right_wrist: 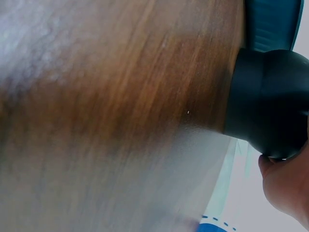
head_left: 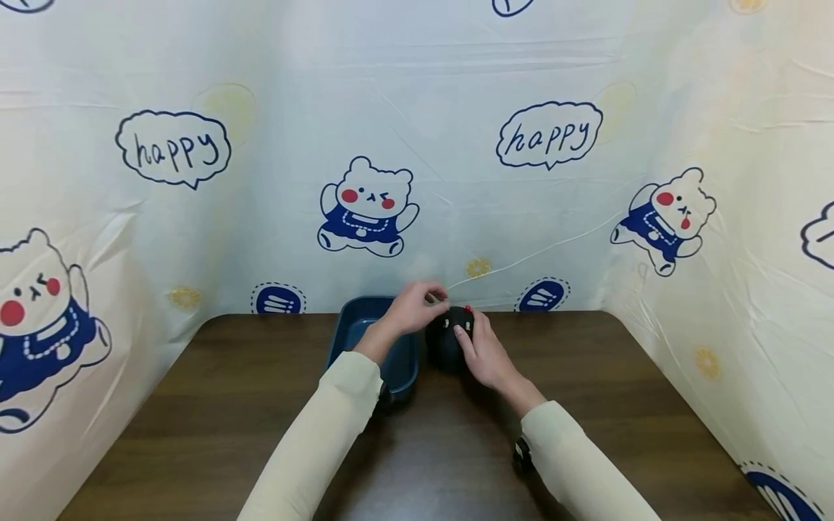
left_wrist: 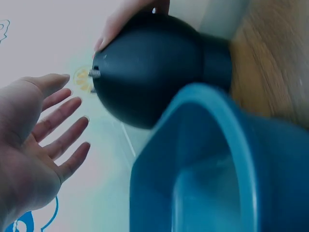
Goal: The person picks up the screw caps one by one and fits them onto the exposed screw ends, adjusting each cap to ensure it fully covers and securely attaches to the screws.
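Observation:
A black rounded object (head_left: 444, 351) with a narrower round base (right_wrist: 246, 92) stands on the table; its exact kind is unclear. Small metal screw-like studs (left_wrist: 94, 73) stick out of its top, and a small red bit (head_left: 468, 309) shows by the right fingertips. My right hand (head_left: 485, 352) grips the object's right side, thumb on the near face. Over its top, my left hand (head_left: 415, 307) hovers with fingers loosely bent. In the left wrist view, that hand's fingers (left_wrist: 60, 123) are spread apart from the object, holding nothing.
Just left of the object sits a deep blue plastic bin (head_left: 335, 340), partly hidden by my left forearm. The brown wooden table (head_left: 247, 434) ends at a printed cloth backdrop (head_left: 449, 217) behind and at both sides.

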Available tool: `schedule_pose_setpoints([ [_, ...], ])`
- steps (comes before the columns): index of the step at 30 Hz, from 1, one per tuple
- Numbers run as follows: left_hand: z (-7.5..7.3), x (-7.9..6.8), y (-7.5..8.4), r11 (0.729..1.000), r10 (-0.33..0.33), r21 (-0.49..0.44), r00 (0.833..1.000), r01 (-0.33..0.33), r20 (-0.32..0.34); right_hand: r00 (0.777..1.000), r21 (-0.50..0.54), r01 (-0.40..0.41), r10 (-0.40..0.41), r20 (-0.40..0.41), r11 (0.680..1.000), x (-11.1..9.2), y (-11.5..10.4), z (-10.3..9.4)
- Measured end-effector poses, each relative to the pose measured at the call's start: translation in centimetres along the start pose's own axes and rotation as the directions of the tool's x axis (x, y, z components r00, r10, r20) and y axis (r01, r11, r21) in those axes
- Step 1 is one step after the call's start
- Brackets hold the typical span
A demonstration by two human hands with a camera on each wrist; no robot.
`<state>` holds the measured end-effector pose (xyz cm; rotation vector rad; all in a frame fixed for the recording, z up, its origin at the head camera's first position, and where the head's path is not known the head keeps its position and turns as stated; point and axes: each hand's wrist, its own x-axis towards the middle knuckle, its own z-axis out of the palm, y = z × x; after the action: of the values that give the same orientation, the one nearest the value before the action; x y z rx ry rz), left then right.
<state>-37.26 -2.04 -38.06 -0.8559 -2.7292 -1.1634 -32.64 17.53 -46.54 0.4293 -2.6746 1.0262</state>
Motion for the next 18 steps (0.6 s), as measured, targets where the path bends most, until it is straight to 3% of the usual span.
schedule_pose_setpoints([
  [18, -3.2, -3.4, -2.6, 0.972, -0.129, 0.203, 0.991, 0.118, 0.039, 1.0, 0.017, -0.003, 0.003, 0.015, 1.0, -0.2, -0.1, 0.0],
])
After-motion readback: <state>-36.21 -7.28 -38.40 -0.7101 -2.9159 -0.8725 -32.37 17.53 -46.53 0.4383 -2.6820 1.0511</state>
